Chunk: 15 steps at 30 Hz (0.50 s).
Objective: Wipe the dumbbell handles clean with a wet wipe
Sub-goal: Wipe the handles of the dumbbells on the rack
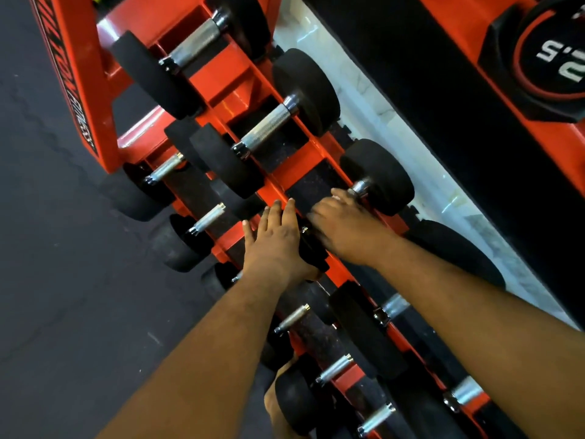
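Both arms reach forward over the red rack [278, 182]. The right hand [345, 223] curls around a dumbbell handle [359, 187] on the rack's top row. The left hand [275, 239] lies flat, fingers straight, on that dumbbell's near black end [311, 248]. No wipe is visible.

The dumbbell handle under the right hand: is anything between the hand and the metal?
Nothing visible. The right hand is wrapped over the dumbbell handle, hiding most of it; whether a wipe lies under the palm cannot be told. The left hand rests flat on the black weight head beside it.
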Motion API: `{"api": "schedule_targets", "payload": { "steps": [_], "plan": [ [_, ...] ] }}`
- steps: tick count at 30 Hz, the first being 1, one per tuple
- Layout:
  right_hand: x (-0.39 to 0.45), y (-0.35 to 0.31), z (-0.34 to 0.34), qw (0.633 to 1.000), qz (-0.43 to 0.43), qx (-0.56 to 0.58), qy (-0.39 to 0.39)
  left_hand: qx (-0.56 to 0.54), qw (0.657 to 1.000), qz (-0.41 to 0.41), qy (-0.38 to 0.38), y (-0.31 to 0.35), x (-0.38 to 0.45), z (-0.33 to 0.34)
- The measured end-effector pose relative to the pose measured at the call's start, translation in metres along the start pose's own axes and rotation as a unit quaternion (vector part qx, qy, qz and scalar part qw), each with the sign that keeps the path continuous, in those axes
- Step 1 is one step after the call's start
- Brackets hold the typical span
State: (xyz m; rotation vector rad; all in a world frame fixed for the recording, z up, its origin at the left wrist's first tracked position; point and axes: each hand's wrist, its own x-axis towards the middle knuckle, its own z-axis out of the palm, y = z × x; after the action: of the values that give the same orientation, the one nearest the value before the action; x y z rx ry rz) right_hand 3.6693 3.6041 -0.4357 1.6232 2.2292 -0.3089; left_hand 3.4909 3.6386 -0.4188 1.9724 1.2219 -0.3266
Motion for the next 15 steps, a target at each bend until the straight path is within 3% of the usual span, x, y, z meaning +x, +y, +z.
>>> {"api": "schedule_targets", "payload": {
  "steps": [3, 6, 13, 15],
  "plan": [
    [-0.035, -0.008, 0.021, 0.996, -0.064, -0.039, 0.056, -0.002, 1.000, 0.003, -0.001, -0.001, 0.001, 0.000],
    [-0.029, -0.010, 0.016, 0.997, -0.039, -0.044, 0.059, -0.002, 1.000, 0.004, -0.006, -0.001, 0.001, 0.000],
    [-0.042, -0.027, 0.024, 0.984, -0.009, 0.108, 0.139, -0.003, 1.000, 0.012, -0.026, 0.001, -0.001, -0.008],
    [-0.067, -0.033, 0.035, 0.968, 0.061, 0.175, 0.169, 0.006, 0.999, 0.020, -0.048, 0.000, 0.001, -0.011]
  ]
}}
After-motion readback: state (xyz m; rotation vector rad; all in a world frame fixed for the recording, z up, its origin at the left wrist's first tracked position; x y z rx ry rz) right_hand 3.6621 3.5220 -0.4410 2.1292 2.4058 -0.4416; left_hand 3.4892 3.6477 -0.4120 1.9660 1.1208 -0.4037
